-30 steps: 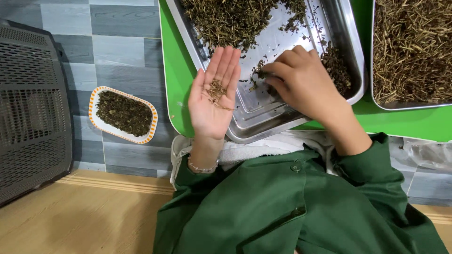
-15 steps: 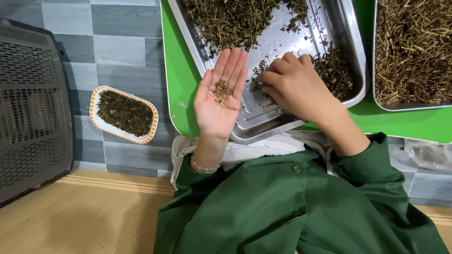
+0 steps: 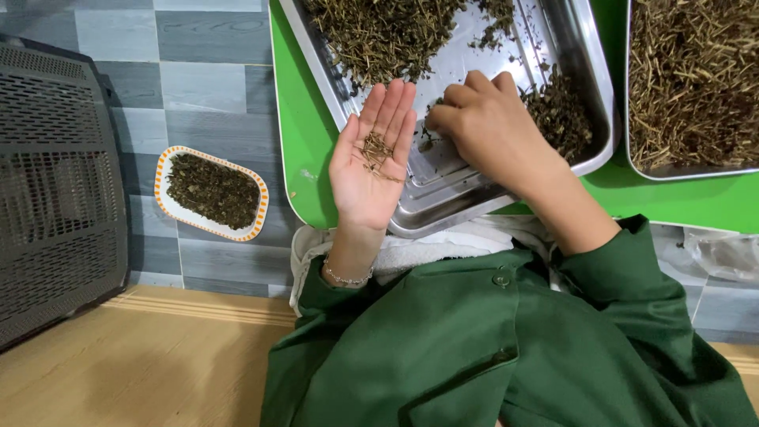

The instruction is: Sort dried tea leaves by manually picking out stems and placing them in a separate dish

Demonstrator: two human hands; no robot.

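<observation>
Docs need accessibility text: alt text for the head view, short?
A left hand, palm up, cups small dried stems while the right hand picks through dried herbs in a steel tray on a green board.

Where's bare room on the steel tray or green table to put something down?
Bare metal on the steel tray only at its near corner, below the right hand. Narrow green table strip left of the tray, beside the left hand. Crowded: the tray's far end under dried herbs, and the stem tray.

One head-worn camera, looking steeply down.
We look from above and close (only one view) onto the steel tray [image 3: 585, 119] and green table [image 3: 296, 119]; the top edge probably crops both.
</observation>
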